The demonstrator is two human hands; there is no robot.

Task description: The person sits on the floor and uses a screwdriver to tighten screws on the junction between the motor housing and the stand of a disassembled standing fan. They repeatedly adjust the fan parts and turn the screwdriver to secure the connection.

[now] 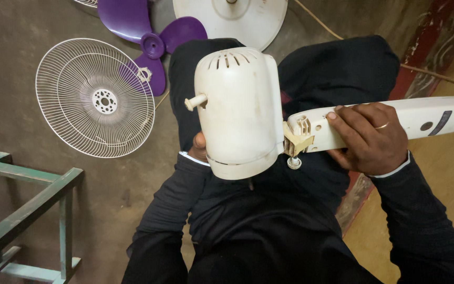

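Observation:
Over my lap I hold a cream fan motor housing (240,110) with vent slots and a small knob on its left side. My left hand (199,147) is under the housing, mostly hidden, and supports it from below. My right hand (370,138), with a ring on one finger, is wrapped around the white fan neck and control stand (426,120), which joins the housing at a hinge bracket (296,143).
On the floor lie a white wire fan guard (94,98), a purple fan blade (148,39) and a round white base (229,18). A green metal frame (24,210) stands at lower left. A cord (426,71) runs at upper right.

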